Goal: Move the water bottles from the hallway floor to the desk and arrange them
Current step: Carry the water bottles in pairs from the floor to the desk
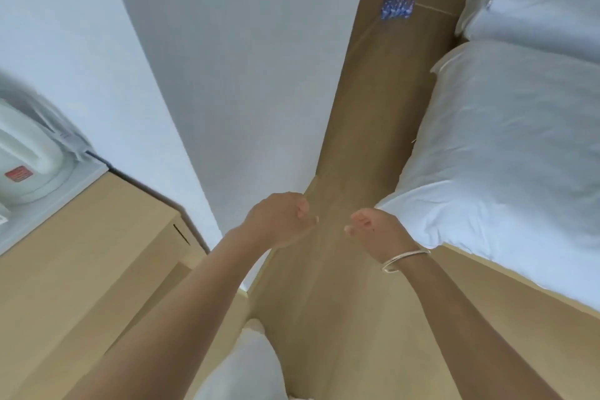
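Fingers loosely curled and empty on both the left hand (281,219) and right hand (376,230), while that blue shrink-wrapped pack of water bottles (396,7) sits far down the hallway floor, likely heavy, slick film, so grip underneath.

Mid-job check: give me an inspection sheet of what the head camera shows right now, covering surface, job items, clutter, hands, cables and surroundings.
Surface: light wooden desk at left; wood floor runs down the hallway.
Job's things: pack of water bottles with blue labels stands on the floor at the far end of the hallway, none seen on the desk.
Clutter: white appliance with a red label on a grey tray at the desk's back corner.
Hands: left hand and right hand raised in front, loosely curled, holding nothing; bangle on the right wrist.
Cables: nothing seen.
Surroundings: white wall at centre, bed with white bedding at right.
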Demonstrator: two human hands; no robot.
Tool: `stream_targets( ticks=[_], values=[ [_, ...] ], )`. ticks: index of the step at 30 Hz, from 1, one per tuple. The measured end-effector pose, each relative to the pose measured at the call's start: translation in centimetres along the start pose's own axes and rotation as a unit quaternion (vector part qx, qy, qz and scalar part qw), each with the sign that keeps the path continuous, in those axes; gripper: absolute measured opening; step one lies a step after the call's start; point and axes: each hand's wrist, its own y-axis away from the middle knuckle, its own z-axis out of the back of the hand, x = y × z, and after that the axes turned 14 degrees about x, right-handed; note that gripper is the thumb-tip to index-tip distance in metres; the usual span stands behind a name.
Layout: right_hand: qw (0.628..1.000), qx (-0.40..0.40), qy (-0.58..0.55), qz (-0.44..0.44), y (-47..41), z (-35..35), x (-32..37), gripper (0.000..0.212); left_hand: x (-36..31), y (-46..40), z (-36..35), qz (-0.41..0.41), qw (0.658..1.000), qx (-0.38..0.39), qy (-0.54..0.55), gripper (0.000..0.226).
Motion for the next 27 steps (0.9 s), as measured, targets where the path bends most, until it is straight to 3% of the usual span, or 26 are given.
stream_targets(
  ticks=[4,10,16,20,27],
  values=[
    [0.997,-0.073,-0.024,0.003,-2.0,5.1,-1.3,0.025,-3.5,-5.8,2.4,-0.029,0.998,-0.002,-0.059,0.033],
    [0.991,-0.121,-0.052,-0.008,-8.3,13.2,-2.3,0.026,-8.8,-16.8,7.5,-0.072,0.995,0.0,-0.069,0.03],
    [0.988,-0.137,-0.068,-0.036,-15.5,21.8,-2.8,0.031,-13.5,-27.2,13.9,-0.082,0.99,0.023,-0.112,0.031],
    [0.982,-0.164,-0.074,-0.05,-19.8,26.7,-3.9,0.029,-16.3,-33.4,17.2,-0.1,0.986,0.014,-0.135,0.017],
    [0.978,-0.18,-0.089,-0.05,-27.7,34.7,-6.9,0.031,-21.0,-44.6,21.6,-0.097,0.98,0.017,-0.172,0.02]
  ],
)
